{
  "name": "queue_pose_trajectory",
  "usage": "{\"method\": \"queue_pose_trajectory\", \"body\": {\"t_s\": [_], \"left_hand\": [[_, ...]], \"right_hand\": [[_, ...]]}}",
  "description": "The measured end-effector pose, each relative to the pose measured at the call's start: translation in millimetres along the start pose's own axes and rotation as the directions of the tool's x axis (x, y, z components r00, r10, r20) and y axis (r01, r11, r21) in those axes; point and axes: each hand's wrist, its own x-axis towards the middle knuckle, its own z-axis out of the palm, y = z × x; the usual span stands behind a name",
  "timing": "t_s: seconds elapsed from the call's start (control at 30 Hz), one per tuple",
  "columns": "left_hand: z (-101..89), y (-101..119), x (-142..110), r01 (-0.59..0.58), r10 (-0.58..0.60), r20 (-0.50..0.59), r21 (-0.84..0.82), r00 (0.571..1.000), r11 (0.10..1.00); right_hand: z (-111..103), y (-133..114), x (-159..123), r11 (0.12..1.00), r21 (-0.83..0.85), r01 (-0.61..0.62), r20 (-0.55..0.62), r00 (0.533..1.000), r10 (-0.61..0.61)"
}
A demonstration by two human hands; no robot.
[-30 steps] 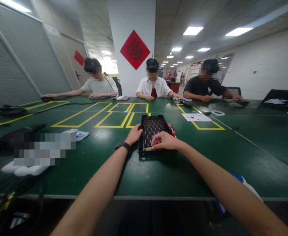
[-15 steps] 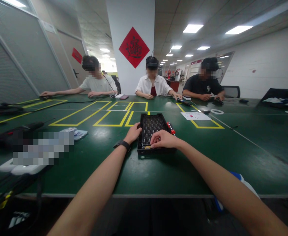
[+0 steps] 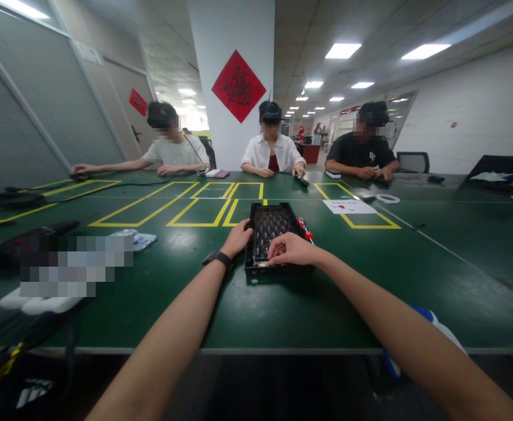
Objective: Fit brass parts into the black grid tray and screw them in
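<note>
A black grid-patterned tray (image 3: pixel 269 225) lies flat on the green table (image 3: pixel 283 304) in front of me. My left hand (image 3: pixel 238 238), with a black watch on the wrist, rests against the tray's left edge, fingers curled on its rim. My right hand (image 3: pixel 290 248) is over the tray's near edge, fingers bent down and pinched at a small yellowish piece that I cannot make out. A red-handled screwdriver (image 3: pixel 304 228) lies along the tray's right side, just beyond my right hand.
Three people sit at the far side of the table, hands on small items. Yellow tape rectangles (image 3: pixel 204 210) mark the tabletop. A white sheet (image 3: pixel 347 206) and white tape ring (image 3: pixel 388 199) lie at right. Cables and white devices (image 3: pixel 37 302) crowd the left edge.
My hands and the tray have barely shifted. The person in the middle has drawn a hand and a dark tool in; the person at the right has pulled both hands together.
</note>
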Motion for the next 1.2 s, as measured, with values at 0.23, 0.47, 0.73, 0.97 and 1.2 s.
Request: {"method": "queue_pose_trajectory", "body": {"t_s": [0.23,0.47,0.73,0.97,1.2], "left_hand": [[1.1,-3.8,1.6,-0.009,0.009,-0.005,-0.013,1.0,1.0],[0.6,-2.5,1.1,0.0,0.0,0.002,-0.016,1.0,1.0],[1.3,-3.4,2.1,-0.007,0.007,0.0,-0.006,1.0,1.0],[1.0,-2.9,2.0,-0.002,0.002,0.002,-0.007,1.0,1.0],[-0.1,-0.5,0.7,0.004,-0.004,-0.001,-0.005,1.0,1.0]], "right_hand": [[-0.4,-2.5,-0.5,0.999,-0.033,0.018,-0.014,1.0,-0.018],[0.0,1.3,0.3,1.0,-0.012,0.029,-0.006,1.0,-0.029],[-0.5,2.5,2.0,0.999,-0.042,0.032,0.006,0.999,-0.032],[-0.1,1.3,1.1,0.999,-0.036,0.04,-0.011,0.999,-0.041],[-0.6,0.6,0.2,0.999,-0.041,0.036,0.011,0.999,-0.035]]}}
